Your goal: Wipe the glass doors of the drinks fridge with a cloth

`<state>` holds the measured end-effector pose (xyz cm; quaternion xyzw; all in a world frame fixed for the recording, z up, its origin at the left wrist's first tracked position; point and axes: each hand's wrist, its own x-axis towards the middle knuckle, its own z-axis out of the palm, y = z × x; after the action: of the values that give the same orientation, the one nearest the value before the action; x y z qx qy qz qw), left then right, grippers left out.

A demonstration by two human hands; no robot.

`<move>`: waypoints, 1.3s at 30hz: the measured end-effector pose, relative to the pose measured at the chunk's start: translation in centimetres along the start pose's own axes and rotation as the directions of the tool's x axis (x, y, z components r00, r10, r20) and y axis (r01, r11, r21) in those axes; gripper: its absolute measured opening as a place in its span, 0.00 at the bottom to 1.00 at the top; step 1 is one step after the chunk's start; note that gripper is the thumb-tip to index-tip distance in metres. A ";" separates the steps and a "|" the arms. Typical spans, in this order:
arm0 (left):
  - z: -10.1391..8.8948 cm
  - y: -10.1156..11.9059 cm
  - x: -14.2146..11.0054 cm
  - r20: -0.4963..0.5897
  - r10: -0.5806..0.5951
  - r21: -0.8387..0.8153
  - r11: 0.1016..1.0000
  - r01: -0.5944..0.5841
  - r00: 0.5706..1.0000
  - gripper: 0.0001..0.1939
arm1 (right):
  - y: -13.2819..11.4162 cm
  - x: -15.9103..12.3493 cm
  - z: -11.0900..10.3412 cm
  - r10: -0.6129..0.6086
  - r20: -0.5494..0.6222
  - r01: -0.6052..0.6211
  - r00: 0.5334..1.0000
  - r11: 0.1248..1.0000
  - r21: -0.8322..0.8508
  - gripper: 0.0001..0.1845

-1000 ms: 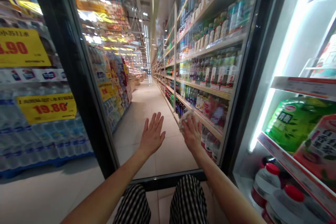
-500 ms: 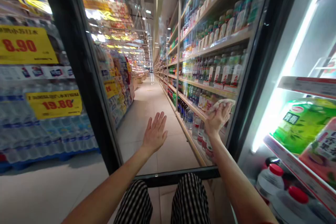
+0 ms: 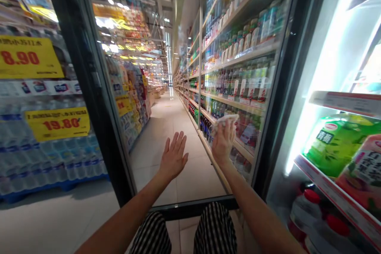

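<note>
A glass door [image 3: 184, 178] with a black frame stands right in front of me, over my checkered trouser legs. My left hand [image 3: 173, 156] lies flat against the pane, fingers spread, with nothing in it. To its right, my right hand [image 3: 223, 143] presses a whitish cloth [image 3: 228, 119] to the glass. The cloth sticks out above the fingertips, and the palm hides part of it. Through or on the glass, shelves of drink bottles [image 3: 247, 89] show behind the right hand.
On the right is a lit cooler with a shelf edge [image 3: 342, 198], green packs [image 3: 339, 143] and red-capped bottles [image 3: 306, 206]. Stacked water bottles [image 3: 53, 162] with yellow price signs [image 3: 58, 123] stand to the left. The door's black bottom rail [image 3: 190, 207] crosses above my knees.
My right hand has slid the cloth leftward across the glass, closer to my left hand. The left hand stays flat in nearly the same place. The view has shifted slightly.
</note>
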<state>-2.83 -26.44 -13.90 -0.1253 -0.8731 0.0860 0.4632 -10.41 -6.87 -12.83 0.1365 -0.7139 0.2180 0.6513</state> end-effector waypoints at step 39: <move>-2.1 -8.3 -6.6 -0.059 -0.026 0.080 0.996 0.031 0.998 0.31 | -9.1 -1.3 1.5 -0.811 0.165 0.733 0.561 0.580 0.356 0.19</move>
<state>1.25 -36.24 -15.71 -0.0965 -0.8569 0.1111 0.4940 -7.22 -15.59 -12.97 0.5497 -0.6393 -0.0293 0.5368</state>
